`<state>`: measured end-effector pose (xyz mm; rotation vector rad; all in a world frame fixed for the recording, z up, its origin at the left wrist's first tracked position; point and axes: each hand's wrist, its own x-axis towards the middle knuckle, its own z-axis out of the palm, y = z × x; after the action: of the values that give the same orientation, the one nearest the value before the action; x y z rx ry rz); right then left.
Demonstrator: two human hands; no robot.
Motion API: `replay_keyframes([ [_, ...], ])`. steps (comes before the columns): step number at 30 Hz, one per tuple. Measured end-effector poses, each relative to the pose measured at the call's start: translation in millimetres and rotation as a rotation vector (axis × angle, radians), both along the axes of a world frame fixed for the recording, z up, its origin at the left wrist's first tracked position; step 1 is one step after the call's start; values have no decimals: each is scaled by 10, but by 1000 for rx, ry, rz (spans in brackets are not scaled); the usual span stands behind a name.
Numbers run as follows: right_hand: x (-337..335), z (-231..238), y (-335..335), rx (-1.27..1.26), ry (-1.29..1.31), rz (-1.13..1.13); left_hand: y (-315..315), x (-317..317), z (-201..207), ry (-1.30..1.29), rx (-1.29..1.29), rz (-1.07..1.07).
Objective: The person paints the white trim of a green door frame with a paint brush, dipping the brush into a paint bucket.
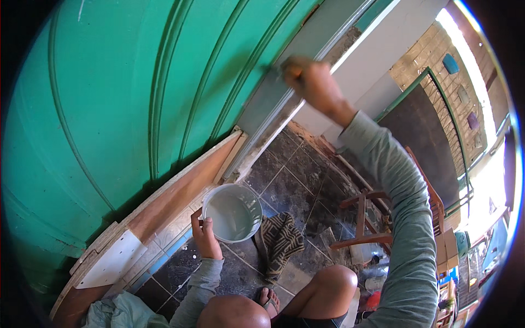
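Note:
My left hand (206, 236) grips the rim of a white plastic tub (253, 214), thumb on the outside. Pale greyish liquid or residue shows in its bottom; which of the two I cannot tell. Raised high, my right hand (313, 82) is closed and smeared by motion at the grey door frame (266, 101). Something dark seems to be in its fingers, but blur hides what it is. Left of the frame stands a green ribbed metal door (126, 71).
A patterned dark cloth (281, 240) lies on the dirty dark floor tiles (284, 183) by my foot. Wooden boards (175, 199) run along the door's bottom. To the right are a wooden chair (363, 218), a dark panel with a green frame (421, 136) and a cardboard box (447, 251).

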<state>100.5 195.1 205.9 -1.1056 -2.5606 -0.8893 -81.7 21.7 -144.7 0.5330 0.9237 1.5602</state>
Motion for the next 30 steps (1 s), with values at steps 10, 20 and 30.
replay_keyframes([
  [10, -224, 1167, -248, 634, -48, 129, 44, 40, -36, -29, 32, 28],
  [20, -156, -1214, -222, 283, -559, -74, -23, -102, -81, 63, 9, 28],
  [30, -184, -1651, -287, -279, -89, -128, -90, -144, -21, 35, 27, 39],
])
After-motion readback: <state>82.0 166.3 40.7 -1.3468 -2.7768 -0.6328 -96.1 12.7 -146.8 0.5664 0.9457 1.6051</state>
